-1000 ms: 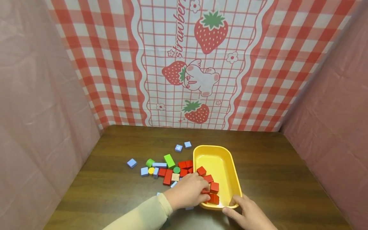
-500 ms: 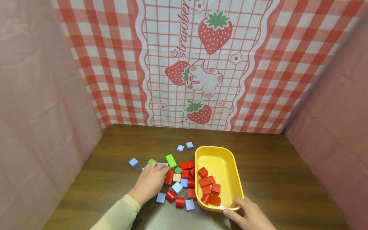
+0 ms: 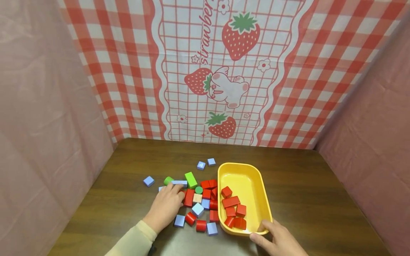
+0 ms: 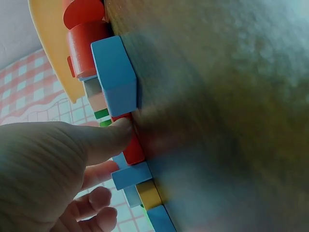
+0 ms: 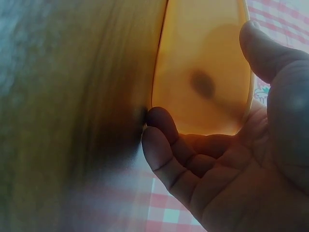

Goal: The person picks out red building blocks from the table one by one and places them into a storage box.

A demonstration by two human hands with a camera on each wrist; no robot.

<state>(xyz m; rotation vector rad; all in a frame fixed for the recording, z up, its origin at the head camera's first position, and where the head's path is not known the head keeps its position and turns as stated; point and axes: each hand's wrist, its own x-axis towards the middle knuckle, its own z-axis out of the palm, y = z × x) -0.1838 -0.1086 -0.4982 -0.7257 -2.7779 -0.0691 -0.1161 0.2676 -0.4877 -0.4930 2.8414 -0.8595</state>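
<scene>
Head view, right grip (image 3: 277, 239) pinches a glossy yellow round-cornered tray (image 3: 246, 177), left grip (image 3: 164, 206) with thumb against a smooth red block (image 4: 135, 151), hold unclear, blue tile (image 3: 201, 165) marked "4", checked cloth (image 3: 189, 103) lettered "strawberr"

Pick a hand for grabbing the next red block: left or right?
Left, probably: the left hand is among the loose blocks, thumb at a red block, though a pinch isn't clear. The right hand holds the yellow tray by its near corner.

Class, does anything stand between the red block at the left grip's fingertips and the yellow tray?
Yes: another red block, then a pale block and more red blocks lie between, and finally the tray's left rim.
</scene>
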